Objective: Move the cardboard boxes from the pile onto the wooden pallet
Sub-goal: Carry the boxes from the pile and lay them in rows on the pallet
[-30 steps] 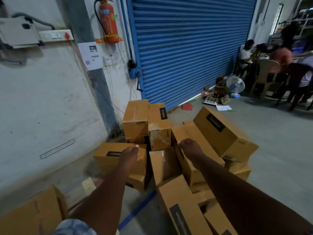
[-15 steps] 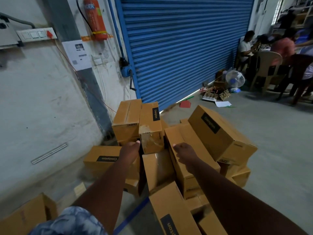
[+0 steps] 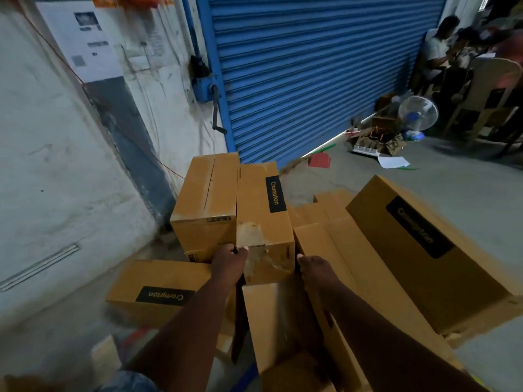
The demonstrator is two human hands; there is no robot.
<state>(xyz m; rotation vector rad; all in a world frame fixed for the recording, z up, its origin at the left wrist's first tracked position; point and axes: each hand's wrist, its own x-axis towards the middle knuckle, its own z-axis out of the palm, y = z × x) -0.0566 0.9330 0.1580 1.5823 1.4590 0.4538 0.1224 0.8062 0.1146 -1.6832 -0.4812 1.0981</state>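
A person's left hand (image 3: pixel 228 260) clasps the near left corner of a long brown cardboard box with a black label strip (image 3: pixel 263 210), thumb on its end face. The right hand (image 3: pixel 312 267) presses against the opposite corner, but its fingers are hidden, so whether they close on the box cannot be told. The box sits atop a loose pile beside a blue roller shutter (image 3: pixel 311 66). The wooden pallet is out of view.

The end face being gripped is torn and patched with wrinkled tape, and it could give way under a pull. A plain brown cardboard box (image 3: pixel 206 193) touches the gripped one along its side and may be dragged off with it. A large tilted brown carton (image 3: pixel 424 250) leans just beside and could slide.

"Crompton" reads on the gripped box's label, on a low brown carton (image 3: pixel 158 281) and, blurred, on the tilted one. A white wall notice (image 3: pixel 82 41) is illegible.
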